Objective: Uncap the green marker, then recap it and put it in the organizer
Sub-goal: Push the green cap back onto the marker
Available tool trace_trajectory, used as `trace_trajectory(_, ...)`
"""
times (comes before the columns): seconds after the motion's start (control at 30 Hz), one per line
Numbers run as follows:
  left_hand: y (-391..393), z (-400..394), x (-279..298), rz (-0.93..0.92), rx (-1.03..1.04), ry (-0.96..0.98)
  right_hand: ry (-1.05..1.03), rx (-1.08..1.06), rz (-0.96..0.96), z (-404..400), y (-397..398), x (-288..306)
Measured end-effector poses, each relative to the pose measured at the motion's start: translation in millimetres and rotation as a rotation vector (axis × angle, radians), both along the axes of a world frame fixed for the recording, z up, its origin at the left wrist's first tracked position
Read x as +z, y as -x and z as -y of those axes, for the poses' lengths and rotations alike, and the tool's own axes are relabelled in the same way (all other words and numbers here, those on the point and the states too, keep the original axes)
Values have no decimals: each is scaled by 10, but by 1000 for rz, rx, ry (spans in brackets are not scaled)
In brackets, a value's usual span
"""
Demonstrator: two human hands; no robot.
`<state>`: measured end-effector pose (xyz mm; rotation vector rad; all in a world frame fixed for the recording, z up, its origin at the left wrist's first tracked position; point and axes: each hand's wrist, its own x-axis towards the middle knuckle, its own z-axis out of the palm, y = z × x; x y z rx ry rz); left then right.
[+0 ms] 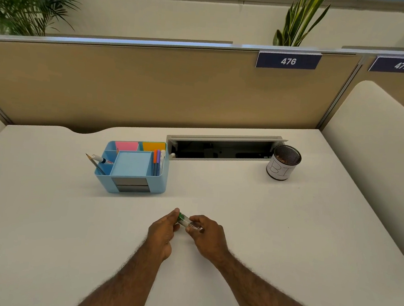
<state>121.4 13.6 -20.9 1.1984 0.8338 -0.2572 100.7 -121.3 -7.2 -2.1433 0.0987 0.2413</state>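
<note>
The green marker [185, 221] is held between both hands just above the white desk, near the middle front. My left hand [163, 232] pinches its green cap end. My right hand [207, 237] grips the white barrel end. Only a short stretch of the marker shows between the fingers, and I cannot tell whether the cap is fully seated. The light blue organizer [133, 167] stands further back and to the left, holding pens, a pencil, a white marker and coloured sticky notes.
A black mesh cup [283, 163] with a white label stands at the back right. An open cable tray slot [223, 148] lies along the desk's back edge. A tan partition rises behind; cushioned dividers flank both sides.
</note>
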Motion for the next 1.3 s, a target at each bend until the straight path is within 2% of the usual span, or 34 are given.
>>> trace_trajectory(0.27,34,-9,11,25,-27,-6,-4,-31,58,-56,49,2)
trace_trajectory(0.4,41,-42,-8,31,-29,15,-60,-70,-50,-108,19,26)
trace_trajectory(0.63,63,-109,-27,64,-48,56,-514,-205,-384,-139,-6,144)
trace_trajectory(0.83,88,-129,16,109,-79,86,-712,-269,-527,-153,-18,184)
trace_trajectory(0.97,69,-147,63,145,-93,102,-965,-433,-718,-215,-50,219)
trace_trajectory(1.17,27,-190,110,243,-59,198,-1199,-507,-827,-245,-97,273)
trace_trajectory(1.3,31,-206,65,270,-52,229,-1246,-513,-846,-250,-87,262)
